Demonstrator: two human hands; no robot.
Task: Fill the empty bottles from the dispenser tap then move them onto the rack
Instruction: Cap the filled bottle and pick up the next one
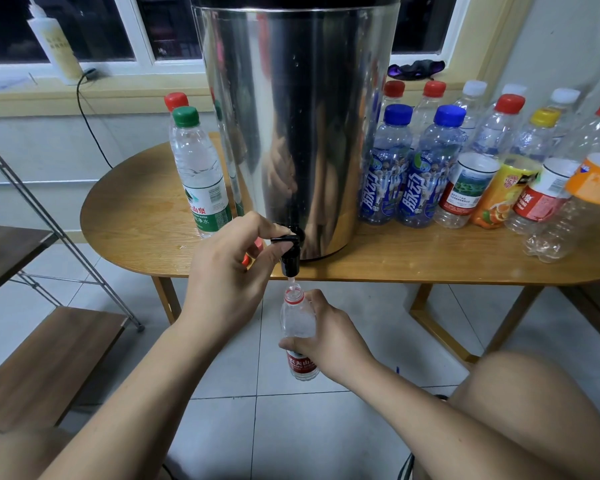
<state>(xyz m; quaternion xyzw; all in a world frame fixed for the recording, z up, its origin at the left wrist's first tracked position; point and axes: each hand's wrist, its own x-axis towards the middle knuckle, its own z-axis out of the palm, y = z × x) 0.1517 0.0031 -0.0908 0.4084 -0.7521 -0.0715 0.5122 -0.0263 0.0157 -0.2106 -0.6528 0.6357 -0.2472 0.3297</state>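
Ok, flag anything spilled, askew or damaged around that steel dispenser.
No spill shows. A loose red cap sits at the wooden table's edge behind the left hand. The far-right orange-labelled clear plastic bottle looks crumpled near its base.

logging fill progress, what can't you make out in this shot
- Head view, fill level of the held bottle: the right hand and the label cover its lower body.
- Head view, dispenser top: cut off by the upper edge.
- Head view, small red thing: mostly behind the left hand, which pinches the tap lever.
- Head view, rack: cut off by the left edge.
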